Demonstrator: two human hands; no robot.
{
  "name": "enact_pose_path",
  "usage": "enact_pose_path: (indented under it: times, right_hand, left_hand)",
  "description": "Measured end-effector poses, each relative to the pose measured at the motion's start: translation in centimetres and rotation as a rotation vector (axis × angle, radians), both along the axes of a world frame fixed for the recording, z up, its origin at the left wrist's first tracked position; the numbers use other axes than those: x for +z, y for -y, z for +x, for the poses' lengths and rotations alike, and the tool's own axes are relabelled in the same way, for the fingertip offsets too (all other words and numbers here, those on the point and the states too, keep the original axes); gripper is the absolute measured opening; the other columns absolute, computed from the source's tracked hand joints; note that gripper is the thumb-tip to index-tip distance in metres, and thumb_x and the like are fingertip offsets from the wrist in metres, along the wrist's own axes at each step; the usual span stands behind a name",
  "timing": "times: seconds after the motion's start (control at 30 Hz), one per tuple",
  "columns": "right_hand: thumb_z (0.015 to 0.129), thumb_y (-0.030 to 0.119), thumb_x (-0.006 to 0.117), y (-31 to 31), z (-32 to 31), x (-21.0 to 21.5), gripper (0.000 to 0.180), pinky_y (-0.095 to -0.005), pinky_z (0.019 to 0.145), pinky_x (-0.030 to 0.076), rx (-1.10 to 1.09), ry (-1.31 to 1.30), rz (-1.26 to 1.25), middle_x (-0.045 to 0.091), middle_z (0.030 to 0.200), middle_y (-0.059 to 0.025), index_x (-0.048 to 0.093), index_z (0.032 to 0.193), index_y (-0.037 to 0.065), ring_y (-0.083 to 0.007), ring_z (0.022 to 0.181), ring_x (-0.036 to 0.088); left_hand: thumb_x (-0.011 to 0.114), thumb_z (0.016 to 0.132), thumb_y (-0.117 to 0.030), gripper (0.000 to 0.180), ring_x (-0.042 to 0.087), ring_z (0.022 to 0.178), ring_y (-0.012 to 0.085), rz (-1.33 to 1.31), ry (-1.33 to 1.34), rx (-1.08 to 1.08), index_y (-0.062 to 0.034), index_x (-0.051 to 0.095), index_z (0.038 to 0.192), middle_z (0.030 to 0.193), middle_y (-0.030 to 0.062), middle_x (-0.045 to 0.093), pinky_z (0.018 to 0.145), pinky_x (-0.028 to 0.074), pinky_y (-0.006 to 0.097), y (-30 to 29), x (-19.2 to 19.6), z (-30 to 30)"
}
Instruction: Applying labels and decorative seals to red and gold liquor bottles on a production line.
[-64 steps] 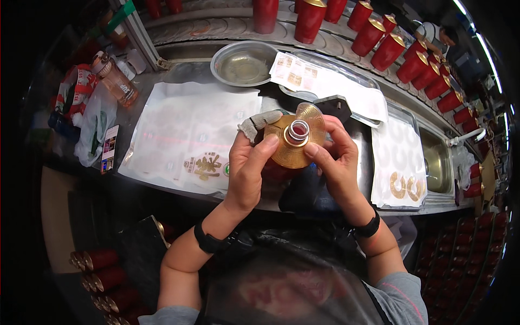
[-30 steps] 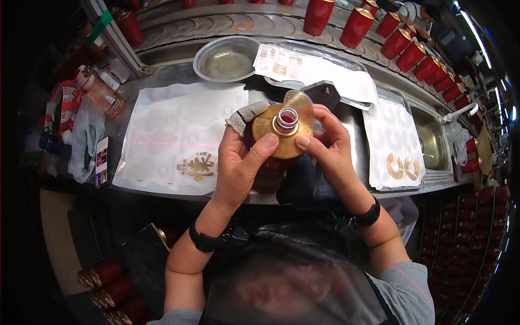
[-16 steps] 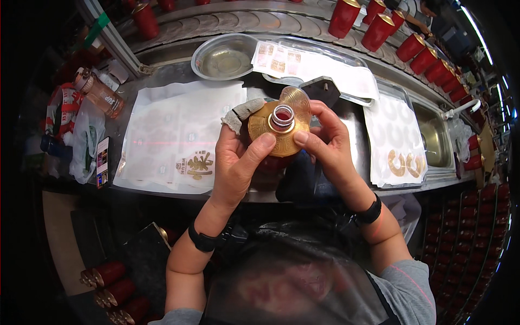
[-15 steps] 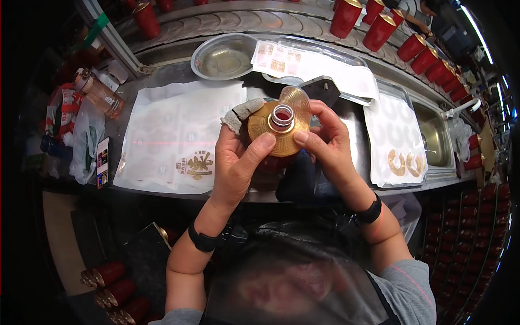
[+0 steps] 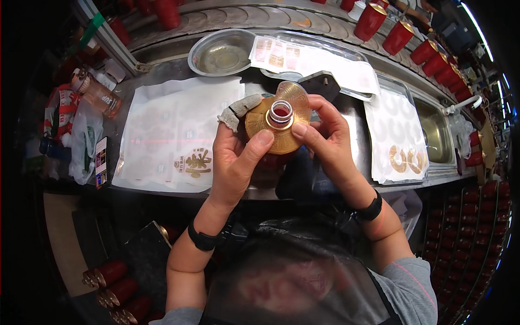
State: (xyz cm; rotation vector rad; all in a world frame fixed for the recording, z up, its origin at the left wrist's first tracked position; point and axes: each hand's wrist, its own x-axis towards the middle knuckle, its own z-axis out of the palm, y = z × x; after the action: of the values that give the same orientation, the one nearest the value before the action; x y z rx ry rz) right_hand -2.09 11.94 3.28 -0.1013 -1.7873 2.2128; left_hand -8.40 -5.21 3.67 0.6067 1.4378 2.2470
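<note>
Between my two hands is a red bottle (image 5: 280,112), its open ringed neck turned up toward me. A patterned gold decal (image 5: 294,96) lies round the neck on the shoulder, and its far flap stands up off the surface. My left hand (image 5: 238,149) grips the left side, thumb on the near gold edge; a grey cloth wrap covers one finger (image 5: 238,111). My right hand (image 5: 327,132) pinches the right edge, thumb on the gold near the neck and fingers behind the raised flap. The bottle's body is mostly hidden below.
Decal sheets (image 5: 176,130) lie left, more sheets (image 5: 398,138) right. A metal bowl (image 5: 222,53) and a tray (image 5: 352,95) with papers stand behind. Red bottles (image 5: 371,23) line a conveyor (image 5: 303,21). At left are a phone (image 5: 101,162) and drink bottle (image 5: 96,93); at right, a sink (image 5: 433,130).
The red bottles on the conveyor have shifted to the right. My hands keep their hold on the bottle, with only a slight shift of the fingers and the gold decal.
</note>
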Motion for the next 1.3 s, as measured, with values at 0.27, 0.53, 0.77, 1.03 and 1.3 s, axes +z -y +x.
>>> enact_pose_path:
  times: [0.27,0.53,0.77,1.03,1.3]
  right_hand:
    - [0.086,0.012,0.076,0.2,0.1,0.8,0.036,-0.0232,0.075,0.057,-0.022,0.012,0.120,0.053,0.121,-0.0036,0.061,0.116,0.000,-0.0113,0.099,0.064]
    - [0.087,0.009,0.074,0.5,0.2,1.6,0.036,-0.0232,0.076,0.057,-0.019,0.063,0.120,0.054,0.121,-0.0037,0.060,0.117,-0.001,-0.0112,0.099,0.065]
    - [0.086,0.009,0.075,0.5,0.2,1.8,0.039,-0.0249,0.081,0.056,-0.006,0.083,0.120,0.054,0.123,-0.0041,0.058,0.119,-0.001,-0.0124,0.104,0.063]
    - [0.086,0.008,0.073,0.7,0.1,1.5,0.041,-0.0270,0.087,0.055,-0.011,0.062,0.111,0.052,0.125,-0.0055,0.057,0.123,-0.001,-0.0140,0.110,0.060]
    - [0.085,0.012,0.074,1.0,0.1,1.6,0.043,-0.0292,0.088,0.055,-0.012,0.058,0.124,0.051,0.126,-0.0081,0.057,0.123,-0.002,-0.0163,0.114,0.058]
  left_hand:
    - [0.065,0.095,-0.011,0.050,0.054,0.122,0.0175,0.015,-0.021,0.018,-0.0027,0.044,0.139,0.132,0.0110,0.055,0.105,0.044,0.034,-0.1,0.2,0.0]
    - [0.068,0.091,-0.013,0.049,0.056,0.116,0.0153,0.010,0.032,0.049,-0.0033,0.048,0.135,0.127,0.0087,0.057,0.101,0.045,0.031,-0.1,0.0,-0.1]
    - [0.068,0.091,-0.013,0.048,0.057,0.113,0.0139,0.014,0.105,0.001,-0.0031,0.049,0.134,0.125,0.0085,0.058,0.099,0.047,0.030,0.4,0.5,-0.5]
    - [0.070,0.091,-0.013,0.051,0.056,0.115,0.0143,0.074,0.157,-0.046,-0.0022,0.047,0.135,0.126,0.0085,0.057,0.100,0.047,0.031,0.7,0.3,-0.8]
    - [0.063,0.092,-0.012,0.053,0.053,0.126,0.0195,0.054,0.204,-0.074,-0.0005,0.044,0.140,0.135,0.0128,0.054,0.109,0.042,0.035,1.1,0.4,-1.2]
